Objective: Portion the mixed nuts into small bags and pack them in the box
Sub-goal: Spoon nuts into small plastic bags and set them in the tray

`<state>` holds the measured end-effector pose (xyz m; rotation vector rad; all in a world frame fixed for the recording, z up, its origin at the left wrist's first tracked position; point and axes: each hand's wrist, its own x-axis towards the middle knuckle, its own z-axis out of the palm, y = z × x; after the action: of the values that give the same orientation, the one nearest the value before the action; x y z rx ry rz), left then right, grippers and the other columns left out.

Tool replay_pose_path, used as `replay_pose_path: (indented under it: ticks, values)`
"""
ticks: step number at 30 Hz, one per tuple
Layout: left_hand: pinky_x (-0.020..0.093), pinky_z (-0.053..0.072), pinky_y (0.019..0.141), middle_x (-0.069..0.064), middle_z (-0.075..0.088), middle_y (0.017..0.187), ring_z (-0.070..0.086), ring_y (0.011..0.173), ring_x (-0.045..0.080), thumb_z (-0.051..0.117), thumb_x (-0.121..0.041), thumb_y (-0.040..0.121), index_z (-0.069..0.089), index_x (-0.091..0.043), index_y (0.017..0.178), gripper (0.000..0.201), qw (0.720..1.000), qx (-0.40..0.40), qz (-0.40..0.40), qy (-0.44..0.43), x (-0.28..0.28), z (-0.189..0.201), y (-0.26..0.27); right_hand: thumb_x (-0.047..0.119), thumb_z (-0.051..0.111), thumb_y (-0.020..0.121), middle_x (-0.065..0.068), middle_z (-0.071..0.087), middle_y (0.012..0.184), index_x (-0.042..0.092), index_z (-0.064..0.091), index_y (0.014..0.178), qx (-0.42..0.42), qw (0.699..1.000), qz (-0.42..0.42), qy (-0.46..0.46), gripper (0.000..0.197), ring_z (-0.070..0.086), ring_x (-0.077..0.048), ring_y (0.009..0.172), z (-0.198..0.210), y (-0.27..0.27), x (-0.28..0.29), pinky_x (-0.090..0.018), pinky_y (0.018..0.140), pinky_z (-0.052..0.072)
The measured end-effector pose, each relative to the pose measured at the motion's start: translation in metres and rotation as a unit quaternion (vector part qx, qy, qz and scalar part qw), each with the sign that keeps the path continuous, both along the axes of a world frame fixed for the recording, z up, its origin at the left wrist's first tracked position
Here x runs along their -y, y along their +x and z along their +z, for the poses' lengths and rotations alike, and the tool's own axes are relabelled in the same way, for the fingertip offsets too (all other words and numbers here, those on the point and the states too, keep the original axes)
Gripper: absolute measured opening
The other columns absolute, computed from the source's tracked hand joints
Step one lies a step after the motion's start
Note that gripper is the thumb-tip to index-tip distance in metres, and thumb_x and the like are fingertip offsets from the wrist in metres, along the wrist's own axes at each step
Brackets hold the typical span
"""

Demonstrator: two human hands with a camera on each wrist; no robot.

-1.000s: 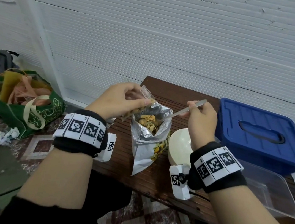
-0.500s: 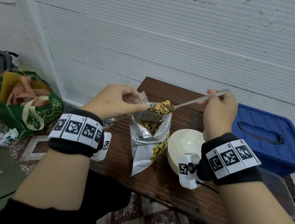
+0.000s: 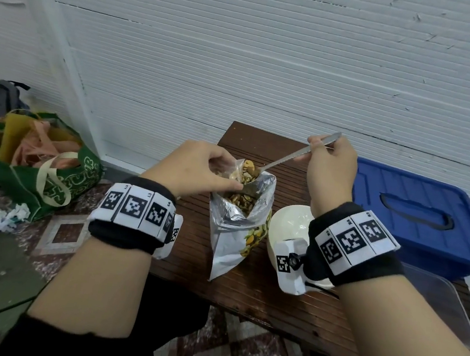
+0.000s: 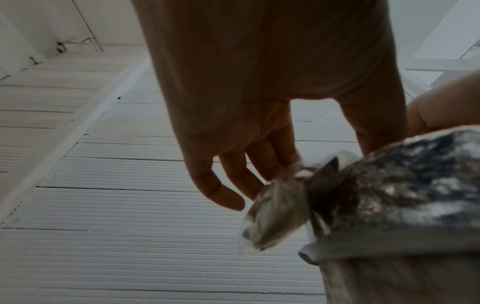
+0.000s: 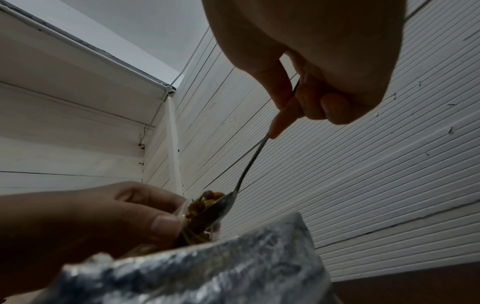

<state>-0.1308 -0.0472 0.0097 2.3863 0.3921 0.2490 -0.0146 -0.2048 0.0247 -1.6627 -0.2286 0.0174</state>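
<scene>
Two hands were at work above the wooden table (image 3: 243, 291). Your left hand (image 3: 196, 170) pinched the mouth of a small clear bag (image 3: 239, 168) between thumb and fingers, holding it just over the open foil pouch (image 3: 240, 223) of mixed nuts (image 3: 240, 200). In the left wrist view the outer fingers (image 4: 223, 193) hung loosely curled beside the crumpled plastic. Your right hand (image 3: 330, 172) was clamped on the handle of a metal spoon (image 3: 289, 158), thumb and fingers closed round it, well above the table. The spoon sloped down toward your left hand, its bowl heaped with nuts and resting at the small bag's opening. Directly below your right wrist sat a white bowl (image 3: 290, 223), touching or just beside the pouch; contact could not be confirmed. Beyond and to the right of your right hand lay a blue lid (image 3: 419, 212), and nearer you on that side a clear plastic box (image 3: 443, 307). Far to the left of your left hand stood a green tote bag (image 3: 37, 165) on the floor.
</scene>
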Motion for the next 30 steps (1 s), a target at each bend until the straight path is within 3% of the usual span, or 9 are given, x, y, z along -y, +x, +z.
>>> replay_pose_path:
  ticks: [6,8,12,17,20,23,27,30]
  values:
    - [-0.008,0.032,0.059,-0.022,0.058,0.093,0.049,0.083,-0.015,0.08,-0.045,0.069,0.066,-0.026,0.112,0.049,1.0,-0.01,0.002,0.005,0.001,0.001,0.002,0.018,0.048,0.099,-0.001,0.064,0.072,0.014,0.059,0.1,-0.01,1.0,0.01,-0.017,0.012,0.05,0.02,0.05,0.0,0.001,-0.003,0.005,0.049,0.032]
    - [-0.006,0.033,0.059,-0.02,0.058,0.095,0.05,0.083,-0.012,0.08,-0.046,0.068,0.066,-0.028,0.11,0.048,1.0,-0.013,0.004,0.005,0.001,0.002,0.001,0.018,0.048,0.098,0.0,0.064,0.07,0.014,0.059,0.099,-0.012,1.0,0.012,-0.024,0.012,0.049,0.021,0.05,-0.001,0.002,-0.004,0.004,0.05,0.033]
    - [0.002,0.032,0.068,-0.016,0.062,0.1,0.055,0.096,0.0,0.081,-0.046,0.067,0.065,-0.031,0.105,0.043,1.0,-0.017,0.004,-0.005,0.002,0.002,0.002,0.019,0.048,0.098,0.001,0.064,0.068,0.014,0.06,0.1,-0.014,0.999,0.017,-0.029,0.013,0.052,0.018,0.051,-0.004,0.002,-0.005,-0.011,0.059,0.036]
    - [0.005,0.037,0.071,-0.015,0.062,0.099,0.056,0.094,0.001,0.081,-0.045,0.067,0.063,-0.034,0.101,0.04,1.0,-0.018,0.003,-0.013,0.004,0.002,0.002,0.019,0.049,0.098,0.001,0.066,0.068,0.013,0.063,0.103,-0.026,0.999,0.022,-0.023,0.016,0.055,0.007,0.07,-0.007,0.003,-0.007,-0.011,0.061,0.033]
    - [0.004,0.037,0.07,-0.02,0.059,0.093,0.054,0.088,-0.005,0.081,-0.044,0.068,0.063,-0.034,0.099,0.037,1.0,-0.014,0.001,-0.014,0.005,0.002,0.003,0.018,0.05,0.097,0.001,0.066,0.069,0.013,0.063,0.101,-0.032,0.999,0.028,-0.02,0.014,0.055,0.007,0.07,-0.008,0.003,-0.008,-0.01,0.062,0.033]
    - [0.007,0.041,0.072,-0.016,0.063,0.095,0.058,0.091,0.001,0.081,-0.043,0.069,0.063,-0.034,0.094,0.031,1.0,-0.007,-0.001,-0.016,0.006,0.002,0.004,0.018,0.051,0.097,0.003,0.067,0.066,0.012,0.064,0.099,-0.03,0.999,0.037,-0.014,0.014,0.061,-0.002,0.082,-0.01,0.003,-0.01,-0.02,0.078,0.04]
    - [0.021,0.05,0.08,-0.01,0.069,0.097,0.062,0.092,0.006,0.08,-0.043,0.07,0.071,-0.027,0.099,0.035,1.0,0.001,0.002,-0.009,0.007,0.0,0.005,0.02,0.053,0.096,0.007,0.066,0.054,0.02,0.062,0.089,-0.015,0.998,0.056,-0.002,0.011,0.065,-0.014,0.09,-0.012,0.001,-0.012,-0.034,0.095,0.045]
    - [0.013,0.046,0.075,-0.013,0.068,0.094,0.061,0.091,0.002,0.078,-0.044,0.072,0.07,-0.026,0.1,0.034,1.0,0.011,0.002,-0.004,0.007,-0.002,0.006,0.02,0.054,0.095,0.008,0.066,0.057,0.022,0.061,0.088,0.015,0.996,0.08,0.023,0.01,0.068,-0.017,0.082,-0.011,-0.002,-0.01,-0.041,0.097,0.047]
